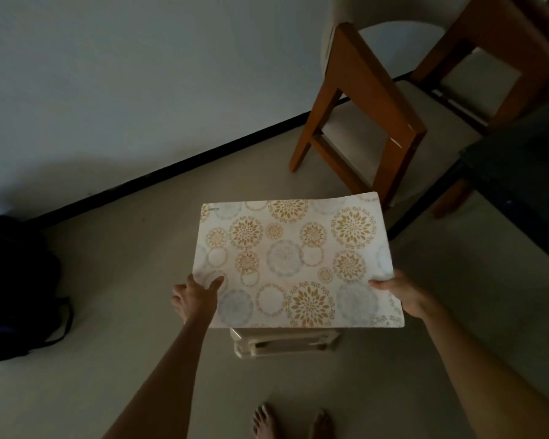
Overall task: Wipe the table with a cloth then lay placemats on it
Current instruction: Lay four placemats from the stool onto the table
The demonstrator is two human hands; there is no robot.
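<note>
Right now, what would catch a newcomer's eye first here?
The bright placemat with gold and blue circles, held flat at centre by the left hand and right hand. A wooden chair stands upper right; a dark bag lies at far left.

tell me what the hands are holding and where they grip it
The patterned placemat, held flat: the left hand grips its near left corner, and the right hand grips its right edge near the near corner.
</note>
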